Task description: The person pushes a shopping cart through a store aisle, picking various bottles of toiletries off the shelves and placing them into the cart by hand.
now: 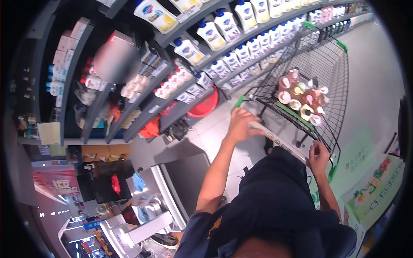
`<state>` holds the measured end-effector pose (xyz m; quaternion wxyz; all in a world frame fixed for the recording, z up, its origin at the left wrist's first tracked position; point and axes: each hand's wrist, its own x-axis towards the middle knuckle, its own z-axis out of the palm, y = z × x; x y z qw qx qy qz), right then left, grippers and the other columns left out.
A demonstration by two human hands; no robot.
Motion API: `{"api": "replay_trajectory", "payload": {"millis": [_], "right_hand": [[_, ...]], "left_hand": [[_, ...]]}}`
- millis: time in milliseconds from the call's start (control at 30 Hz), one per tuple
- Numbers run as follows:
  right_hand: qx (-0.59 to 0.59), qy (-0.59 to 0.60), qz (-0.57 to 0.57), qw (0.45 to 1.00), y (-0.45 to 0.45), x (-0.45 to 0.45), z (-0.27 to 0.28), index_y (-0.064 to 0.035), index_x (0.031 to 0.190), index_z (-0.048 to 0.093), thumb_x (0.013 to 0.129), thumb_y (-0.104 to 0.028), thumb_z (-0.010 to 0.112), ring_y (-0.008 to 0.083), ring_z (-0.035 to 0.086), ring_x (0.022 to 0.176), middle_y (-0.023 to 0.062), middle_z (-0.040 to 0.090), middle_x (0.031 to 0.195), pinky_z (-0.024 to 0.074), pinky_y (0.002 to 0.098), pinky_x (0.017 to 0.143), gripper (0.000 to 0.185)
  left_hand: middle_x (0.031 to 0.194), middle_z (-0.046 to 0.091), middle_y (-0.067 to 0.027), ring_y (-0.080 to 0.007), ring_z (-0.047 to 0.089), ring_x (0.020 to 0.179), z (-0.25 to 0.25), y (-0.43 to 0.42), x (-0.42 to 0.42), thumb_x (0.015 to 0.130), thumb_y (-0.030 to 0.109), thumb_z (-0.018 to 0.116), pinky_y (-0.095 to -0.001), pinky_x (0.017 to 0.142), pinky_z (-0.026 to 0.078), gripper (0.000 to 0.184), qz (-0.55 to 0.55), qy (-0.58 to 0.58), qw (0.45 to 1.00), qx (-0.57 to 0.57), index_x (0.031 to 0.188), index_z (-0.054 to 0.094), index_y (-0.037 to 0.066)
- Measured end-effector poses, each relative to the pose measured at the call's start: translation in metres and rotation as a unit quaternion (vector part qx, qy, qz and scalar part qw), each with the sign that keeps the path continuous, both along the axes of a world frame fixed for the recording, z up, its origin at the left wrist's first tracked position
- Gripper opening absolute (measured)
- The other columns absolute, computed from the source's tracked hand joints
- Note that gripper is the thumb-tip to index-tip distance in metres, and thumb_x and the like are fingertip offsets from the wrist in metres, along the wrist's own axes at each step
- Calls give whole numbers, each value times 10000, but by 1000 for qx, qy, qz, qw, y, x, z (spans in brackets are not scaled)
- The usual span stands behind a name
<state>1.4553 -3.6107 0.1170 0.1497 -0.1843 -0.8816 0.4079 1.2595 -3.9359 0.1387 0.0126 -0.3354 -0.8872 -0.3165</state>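
Note:
A wire shopping cart (333, 71) with green corners stands in front of me. Its pale handle (279, 141) runs slantwise between my hands. My left hand (243, 125) is closed around the handle's left end, with the thumb on the near side. At the right end, my right hand (318, 158) has its fingers curled against the handle, their tips partly hidden. Several bottles (306, 112) with pale and dark caps and pinkish or amber contents stand close together inside the cart, near the handle side.
Shelves (206, 58) of white pump bottles curve along the left and far side. A red basin (203, 103) sits by the lowest shelf. A checkout counter (183, 178) is at my left, and a green printed sign (378, 182) at my right. Tiled floor (368, 86) lies beyond the cart.

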Motion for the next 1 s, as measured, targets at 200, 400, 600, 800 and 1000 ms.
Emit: {"api": "replay_trajectory", "payload": {"millis": [200, 400, 600, 800, 1000], "right_hand": [[41, 70, 70, 994, -110, -128, 39, -33, 1063, 694, 836, -103, 756, 306, 612, 829, 127, 637, 880, 502, 413, 742, 246], [90, 58, 172, 979, -149, -169, 46, -6, 1028, 689, 850, -131, 740, 357, 610, 948, 140, 661, 977, 477, 469, 836, 224], [51, -44, 157, 985, -204, -165, 44, -61, 1108, 702, 930, -247, 721, 342, 663, 867, 131, 675, 955, 530, 447, 767, 258], [133, -145, 87, 977, -255, -194, 45, -138, 1304, 673, 975, -360, 668, 345, 685, 835, 96, 689, 938, 537, 465, 739, 397], [127, -164, 45, 977, -280, -224, 55, -173, 1323, 665, 992, -387, 637, 358, 690, 877, 104, 700, 927, 535, 486, 762, 396]], "left_hand": [[952, 707, -2, -222, 612, 1026, -3, -25, -34, 591, 512, 934, -451, 1107, 315, 557, -22, -12, 1000, -13, 977, 798, 134], [991, 700, -25, -247, 595, 1043, -1, -43, -70, 692, 538, 868, -476, 1109, 325, 564, -73, 26, 997, 6, 1020, 768, 91], [1127, 693, -38, -241, 604, 1101, -2, -70, -105, 832, 481, 795, -466, 1085, 317, 546, -181, 11, 983, -6, 1194, 720, 80], [1224, 695, -151, -335, 655, 1146, 61, -110, -196, 875, 177, 797, -429, 1022, 486, 488, -156, -34, 975, 152, 1309, 647, 11], [1408, 523, -283, -417, 508, 1325, 195, -106, -359, 898, 184, 754, -479, 1130, 384, 720, 30, 142, 943, 300, 1476, 410, -74]]}}
